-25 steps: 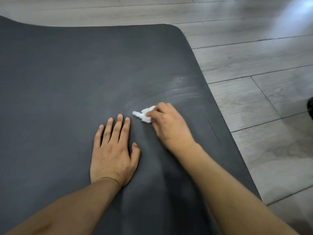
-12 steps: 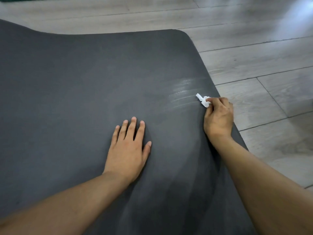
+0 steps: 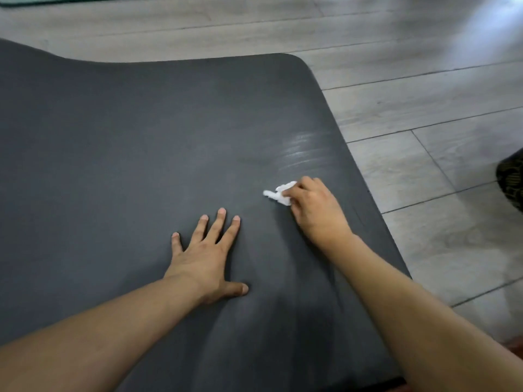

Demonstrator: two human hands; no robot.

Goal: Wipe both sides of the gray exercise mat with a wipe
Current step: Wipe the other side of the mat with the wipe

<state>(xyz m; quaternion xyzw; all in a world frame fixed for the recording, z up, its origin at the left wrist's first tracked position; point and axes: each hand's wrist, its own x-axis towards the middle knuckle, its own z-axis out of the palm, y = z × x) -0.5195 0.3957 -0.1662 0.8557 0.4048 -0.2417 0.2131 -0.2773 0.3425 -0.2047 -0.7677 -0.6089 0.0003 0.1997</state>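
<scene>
The gray exercise mat lies flat on the floor and fills most of the view, its rounded far right corner toward the top. My right hand pinches a small crumpled white wipe and presses it on the mat, a little in from the right edge. Shiny wet streaks show on the mat just beyond the wipe. My left hand rests flat on the mat with its fingers spread, to the left of the wipe.
Gray wood-look floor planks surround the mat on the far and right sides. A dark patterned object pokes in at the right border. A pale green strip lies along the top left.
My right hand swept the wipe out to the mat's right edge, then back inward toward the middle. My left hand's fingers have spread apart.
</scene>
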